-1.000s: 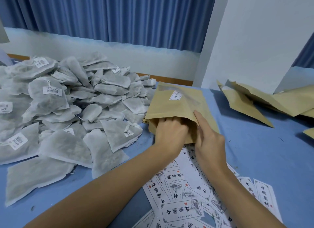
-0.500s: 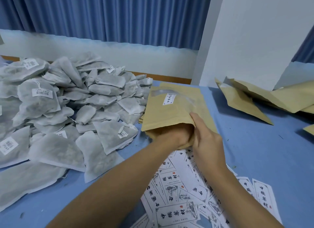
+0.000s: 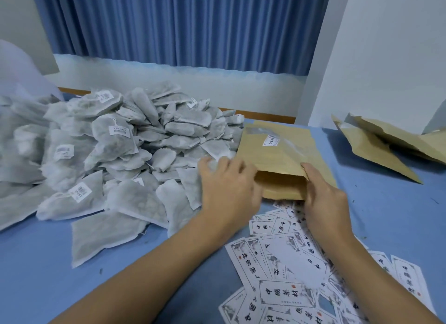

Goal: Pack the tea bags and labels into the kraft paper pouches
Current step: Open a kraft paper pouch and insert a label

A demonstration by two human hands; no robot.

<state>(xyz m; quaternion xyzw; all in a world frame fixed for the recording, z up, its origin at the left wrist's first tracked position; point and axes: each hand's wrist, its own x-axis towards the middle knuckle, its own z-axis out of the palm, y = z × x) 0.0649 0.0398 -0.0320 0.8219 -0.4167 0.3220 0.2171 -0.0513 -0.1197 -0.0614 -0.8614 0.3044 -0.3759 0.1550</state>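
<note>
A kraft paper pouch (image 3: 277,154) with a small white sticker lies on the blue table, its open mouth facing me. My right hand (image 3: 323,203) pinches the upper lip of that mouth, thumb on top, holding it agape. My left hand (image 3: 226,186) is outside the pouch, just left of it, with fingers spread and relaxed over the edge of a big heap of grey-white tea bags (image 3: 120,150). It is blurred and holds nothing that I can see. Printed white labels (image 3: 284,263) lie scattered under and in front of my right forearm.
More kraft pouches (image 3: 376,142) lie piled at the far right against a white pillar (image 3: 386,58). Bare blue table (image 3: 386,215) shows right of my right hand and at the front left. A blue curtain hangs behind.
My left hand has come out of the pouch and moved left onto the tea bag heap. My right hand keeps its hold on the pouch mouth.
</note>
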